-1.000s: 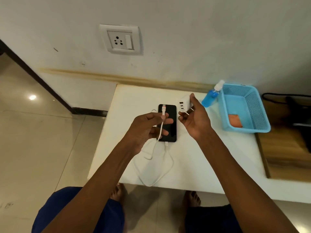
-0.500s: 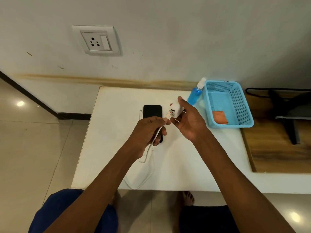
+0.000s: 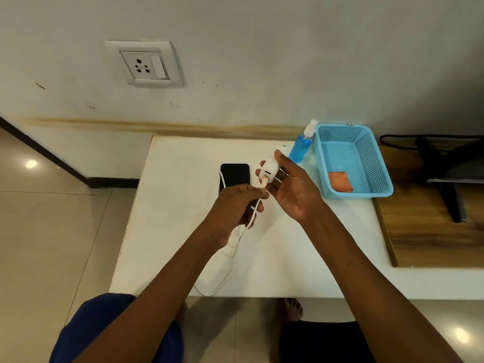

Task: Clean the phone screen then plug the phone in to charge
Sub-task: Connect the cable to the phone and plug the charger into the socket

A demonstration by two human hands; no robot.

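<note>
Inside — blue basket (image 3: 377, 163), orange cloth (image 3: 340, 181).

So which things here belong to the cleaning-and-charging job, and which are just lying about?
Part of the job:
phone
charger adapter, held in right hand
white cable, plug end pinched by left hand
wall socket
spray bottle
orange cloth in blue basket

Lying about:
dark chair base
</note>
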